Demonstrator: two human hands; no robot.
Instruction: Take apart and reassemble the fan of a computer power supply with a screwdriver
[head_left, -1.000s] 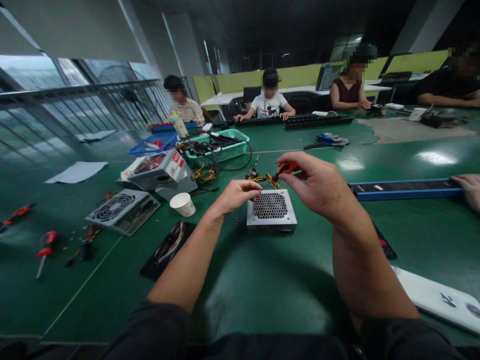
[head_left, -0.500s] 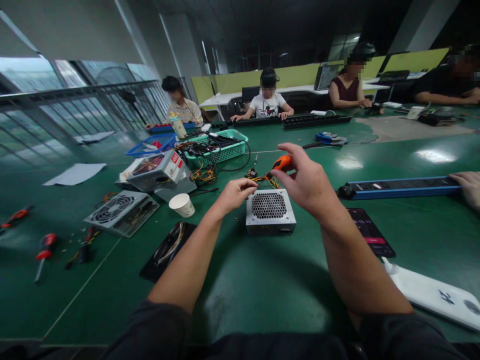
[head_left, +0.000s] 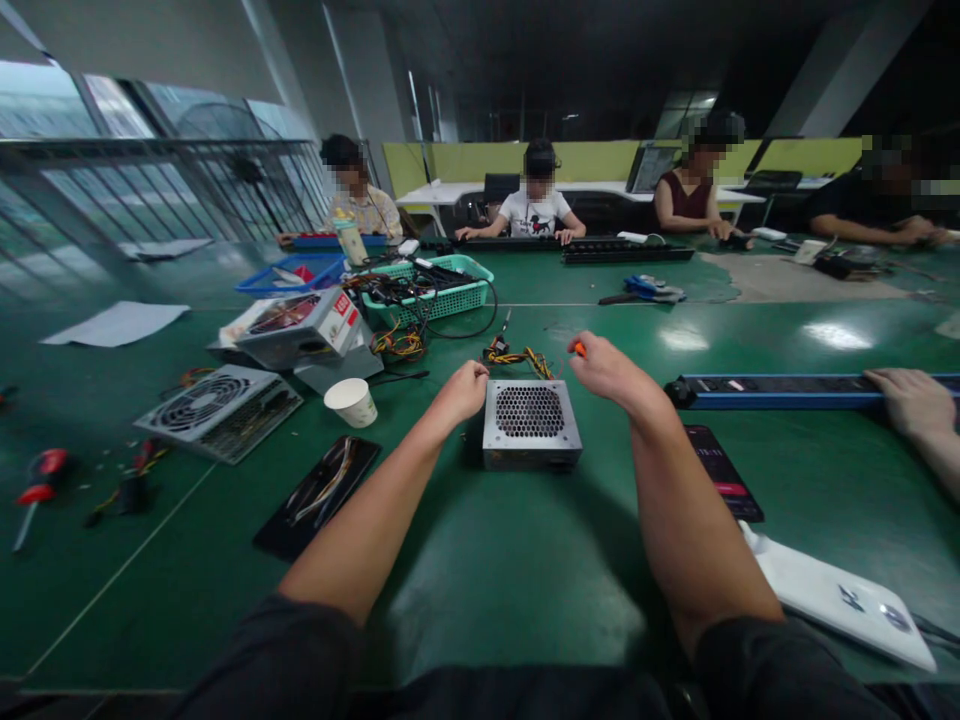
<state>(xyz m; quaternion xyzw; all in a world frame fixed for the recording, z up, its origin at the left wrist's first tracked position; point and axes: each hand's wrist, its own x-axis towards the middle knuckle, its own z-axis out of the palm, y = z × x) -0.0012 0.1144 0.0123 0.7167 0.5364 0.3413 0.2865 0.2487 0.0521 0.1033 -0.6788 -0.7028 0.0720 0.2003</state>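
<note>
The silver power supply unit (head_left: 529, 412) lies in front of me with its honeycomb grille facing up. My left hand (head_left: 463, 390) is at its far left corner, fingertips pinched together; what they hold, if anything, is too small to make out. Beyond the right far corner, my right hand (head_left: 604, 368) is closed round an orange-handled screwdriver (head_left: 579, 348). Only a bit of the orange handle shows, and its shaft is hidden. Yellow, red and black cables (head_left: 525, 357) spread out behind the unit.
Left of me are a paper cup (head_left: 351, 402), a dark tray-like piece (head_left: 319, 497), other power supplies (head_left: 217, 410) and a red screwdriver (head_left: 43, 478). A green basket (head_left: 457, 290) holds cables. Rightward lie a phone (head_left: 724, 475), a blue power strip (head_left: 787, 392) under another person's hand, and a white device (head_left: 840, 595).
My right hand has lowered and turned, its fingers closing round the orange handle that showed more fully before. My left hand stays by the unit's corner. The view has shifted slightly.
</note>
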